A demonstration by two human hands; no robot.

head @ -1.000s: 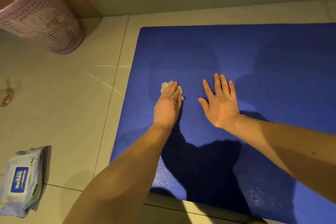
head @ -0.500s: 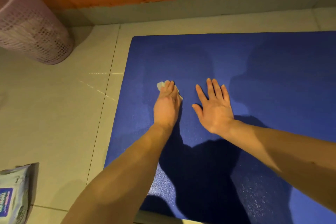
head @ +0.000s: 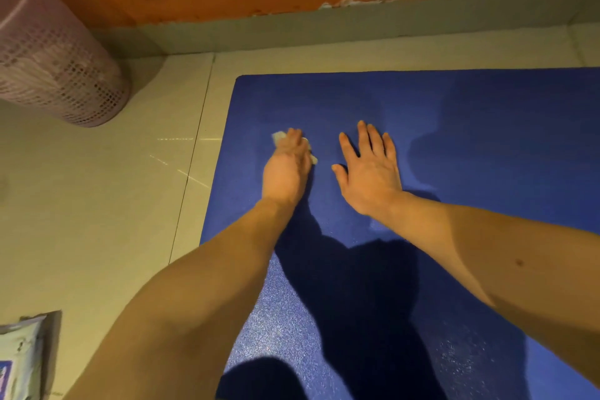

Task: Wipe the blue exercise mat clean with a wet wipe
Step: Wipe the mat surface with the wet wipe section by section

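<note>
Left hand covers wet wipe; wipes pack cropped

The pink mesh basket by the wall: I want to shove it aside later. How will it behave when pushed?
The pink mesh basket looks like thin perforated plastic, so it is probably light. It is tall, so a push near the rim may tip it. On the glossy floor tiles, a low push would probably slide it.
</note>
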